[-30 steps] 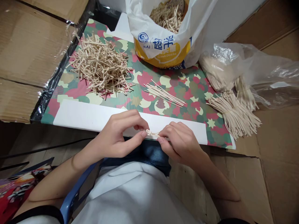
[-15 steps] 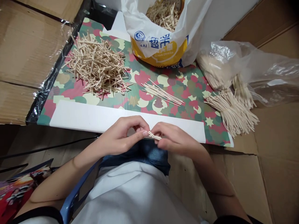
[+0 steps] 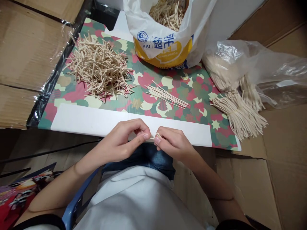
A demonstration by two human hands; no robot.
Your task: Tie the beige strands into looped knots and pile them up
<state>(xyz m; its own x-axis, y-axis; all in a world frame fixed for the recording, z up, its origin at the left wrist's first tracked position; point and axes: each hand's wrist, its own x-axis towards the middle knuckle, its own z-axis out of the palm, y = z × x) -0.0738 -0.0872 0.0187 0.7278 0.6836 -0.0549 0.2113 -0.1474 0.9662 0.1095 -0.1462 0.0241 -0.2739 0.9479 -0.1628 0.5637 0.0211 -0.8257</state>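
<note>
Over the table's front edge, my left hand (image 3: 130, 137) pinches one end of a thin pale reed stick (image 3: 152, 138). My right hand (image 3: 174, 140) grips the other part, where a small loop pokes out between thumb and forefinger. Most of the looped piece is hidden by my fingers. Beyond my hands lies a small row of straight loose sticks (image 3: 166, 95). A heap of short knotted or bent pieces (image 3: 100, 67) sits to the left. Tied bundles of long sticks (image 3: 242, 115) rest at the right edge.
A white and yellow plastic bag (image 3: 165, 48) holding more pieces stands at the back. Clear plastic wrapping (image 3: 254, 64) covers another bundle at right. The table has a camouflage-patterned cover (image 3: 134, 102) with a white front strip. Cardboard (image 3: 24, 48) flanks it on both sides.
My hands have drawn slightly apart. The knotted piece, earlier showing between both hands, now lies mostly inside my right fingers, with a short straight length stretched to my left.
</note>
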